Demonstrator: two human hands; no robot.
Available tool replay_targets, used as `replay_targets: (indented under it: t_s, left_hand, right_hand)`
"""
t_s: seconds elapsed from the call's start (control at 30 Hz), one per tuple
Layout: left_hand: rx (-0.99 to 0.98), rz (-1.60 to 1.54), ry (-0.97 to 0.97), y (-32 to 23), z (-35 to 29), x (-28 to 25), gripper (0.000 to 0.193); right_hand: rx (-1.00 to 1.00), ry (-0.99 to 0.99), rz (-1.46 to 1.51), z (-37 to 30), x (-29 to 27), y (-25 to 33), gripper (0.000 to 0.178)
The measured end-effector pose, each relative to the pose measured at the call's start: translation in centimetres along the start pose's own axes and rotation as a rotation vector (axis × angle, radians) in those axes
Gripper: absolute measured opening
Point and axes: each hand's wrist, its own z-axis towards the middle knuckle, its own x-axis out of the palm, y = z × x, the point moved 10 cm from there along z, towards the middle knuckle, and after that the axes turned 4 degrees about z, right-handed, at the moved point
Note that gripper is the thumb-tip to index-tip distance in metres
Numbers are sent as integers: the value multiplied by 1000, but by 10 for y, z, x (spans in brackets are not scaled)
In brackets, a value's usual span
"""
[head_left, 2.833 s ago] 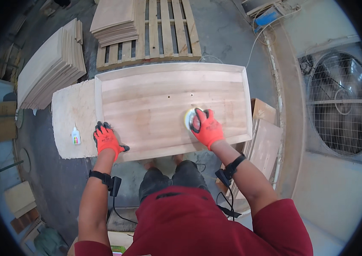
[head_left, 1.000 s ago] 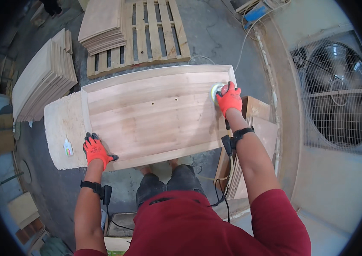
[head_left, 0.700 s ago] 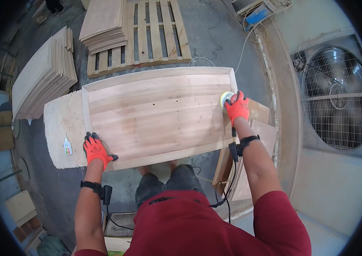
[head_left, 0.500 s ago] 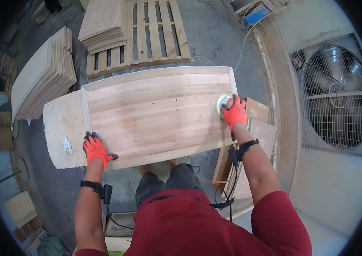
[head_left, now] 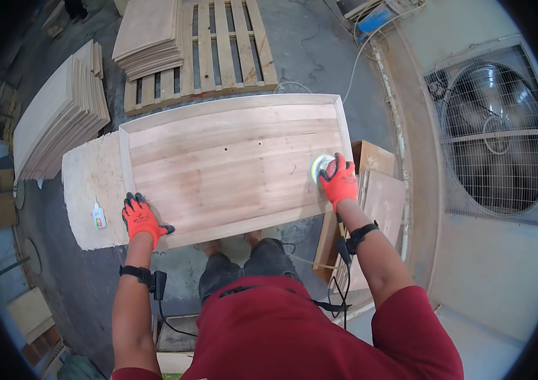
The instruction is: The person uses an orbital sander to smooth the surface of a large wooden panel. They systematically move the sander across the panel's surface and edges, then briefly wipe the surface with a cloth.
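A shallow wooden panel with a raised pale rim lies in front of me, its inner face showing two small holes. My right hand, in a red and black glove, grips a round sander whose disc lies on the panel's inner face near the right rim. My left hand, gloved the same way, rests over the near left corner of the rim, fingers and thumb spread. Beneath the panel, a rough pale board sticks out to the left. A small white bottle stands or lies on it; I cannot tell which.
Beyond the panel is a slatted pallet carrying a stack of boards. Curved sheets are piled at the left. A wooden box and boards stand close at the right, before a caged wall fan. A hose trails behind.
My right hand has moved the sander a little left and toward me across the panel. My left hand stays at the corner. The whole view has shifted slightly.
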Motion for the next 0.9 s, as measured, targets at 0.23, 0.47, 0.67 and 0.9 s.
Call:
replay_targets:
  t_s: [0.23,0.47,0.67,0.9]
  left_hand:
    - [0,2,-2,2,1,4,145]
    - [1,37,29,0,1,2,143]
    - [8,-18,-7,-2,-3,-5,141]
    - [-4,55,-14,1,-3,-3,140]
  right_hand:
    - [-88,23,9,-18,12,15,84]
    - [-91,10,-8,-22,15,16,85]
    - [87,-92,75,13,-16,-9,80]
    - [-275,90,-19,-7,27,101,85]
